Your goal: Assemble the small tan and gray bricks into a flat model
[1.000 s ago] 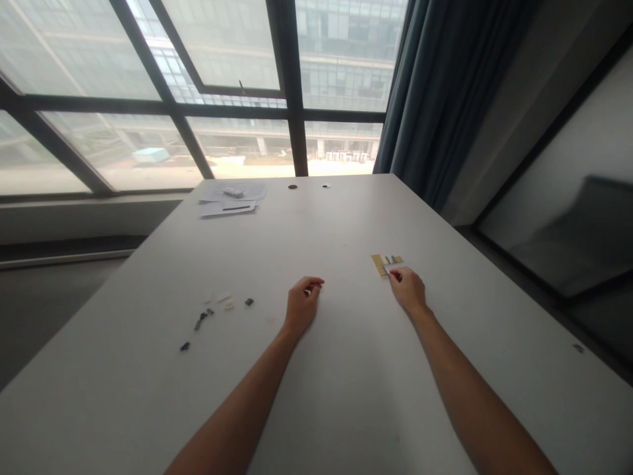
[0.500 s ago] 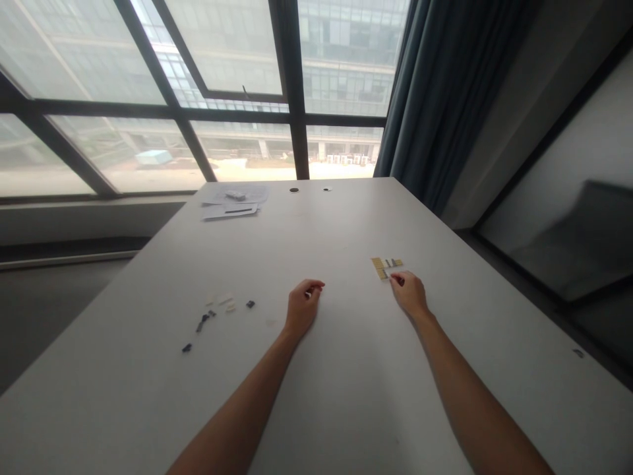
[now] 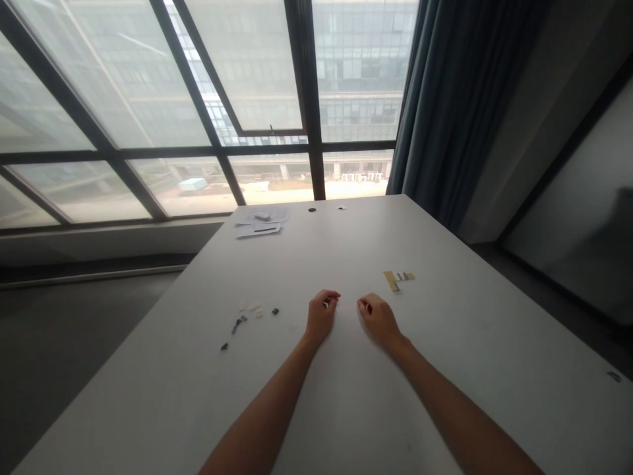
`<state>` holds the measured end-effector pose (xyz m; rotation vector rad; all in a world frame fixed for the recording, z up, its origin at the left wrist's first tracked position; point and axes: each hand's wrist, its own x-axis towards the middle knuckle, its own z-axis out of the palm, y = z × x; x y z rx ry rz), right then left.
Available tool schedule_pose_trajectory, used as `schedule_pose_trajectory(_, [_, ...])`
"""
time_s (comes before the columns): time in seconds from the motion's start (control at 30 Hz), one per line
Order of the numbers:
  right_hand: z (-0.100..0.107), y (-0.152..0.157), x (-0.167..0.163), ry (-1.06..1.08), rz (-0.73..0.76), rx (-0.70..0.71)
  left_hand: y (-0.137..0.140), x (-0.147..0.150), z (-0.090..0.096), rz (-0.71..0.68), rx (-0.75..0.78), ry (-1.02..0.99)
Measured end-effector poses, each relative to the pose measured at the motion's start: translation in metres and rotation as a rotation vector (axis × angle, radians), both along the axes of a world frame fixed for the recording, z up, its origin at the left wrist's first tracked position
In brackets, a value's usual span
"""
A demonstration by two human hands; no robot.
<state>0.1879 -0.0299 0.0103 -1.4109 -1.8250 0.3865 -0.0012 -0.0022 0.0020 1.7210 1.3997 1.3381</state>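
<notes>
My left hand (image 3: 321, 316) rests on the white table (image 3: 316, 257) with its fingers curled and thumb and fingertips close together; whatever they may pinch is too small to make out. Just to the right, my right hand (image 3: 380, 320) is also closed in a pinch, a short gap away. I cannot tell what, if anything, lies between its fingertips. Beyond my right hand sits a group of flat yellowish pieces (image 3: 390, 278) with dark and pale strips among them. To the left of my left hand are small dark pieces (image 3: 239, 322) and a few cream pieces (image 3: 259, 313).
Papers (image 3: 258, 230) with a small pale object on top lie at the far left of the table. Two round spots are near the far edge, one a dark hole (image 3: 312, 210). A small dark item (image 3: 614, 376) lies by the right edge. Windows and a curtain (image 3: 435, 125) stand beyond.
My right hand has left the yellowish pieces and come left and nearer, close to my left hand. The camera view has shifted, moving the table's contents rightward in the picture.
</notes>
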Motion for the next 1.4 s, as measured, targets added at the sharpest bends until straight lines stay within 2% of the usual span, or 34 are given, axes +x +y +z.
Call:
schedule_pose_trajectory(0.07, [-0.010, -0.004, -0.008, -0.087, 0.077, -0.036, -0.001, 0.000, 0.000, 0.000, 0.031, 0.016])
schedule_pose_trajectory(0.17, [-0.016, -0.005, -0.006, -0.103, 0.110, -0.046, -0.002, -0.002, -0.002, 0.007, 0.064, 0.022])
schedule_pose_trajectory(0.93, [-0.012, -0.005, 0.000, -0.073, 0.126, -0.086, -0.005, -0.002, -0.001, -0.004, 0.040, 0.039])
schedule_pose_trajectory(1.4, [-0.017, -0.004, 0.003, -0.058, 0.139, -0.080, -0.009, 0.001, -0.001, 0.004, 0.048, 0.055])
